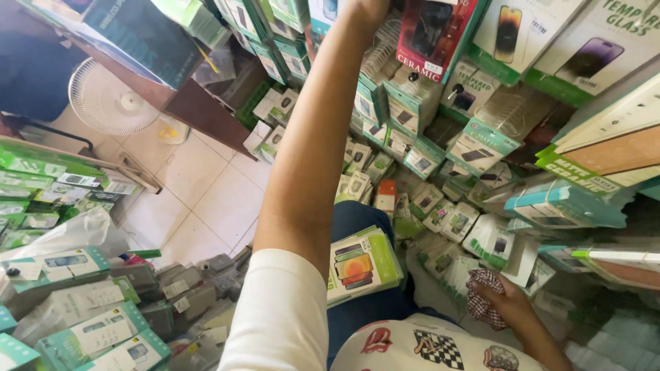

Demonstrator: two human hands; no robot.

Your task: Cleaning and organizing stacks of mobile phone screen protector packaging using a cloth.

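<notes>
My left arm, in a white sleeve, stretches up along a wall of hanging phone screen-protector packs. My left hand point(366, 9) is at the top edge, mostly cut off, next to a red pack point(433, 34) and green-edged packs point(371, 96); its fingers are hidden. My right hand point(507, 302) is low at the right, closed on a red-and-white checked cloth point(485, 297). A stack of flat green-edged boxes point(361, 264) with a phone picture rests on my lap, on blue trousers.
Packs hang and pile densely on the right wall point(481, 144). More boxed packs are stacked at the lower left point(82, 323). A white fan point(110, 99) stands on the tiled floor point(206, 192) beside a brown counter point(199, 110).
</notes>
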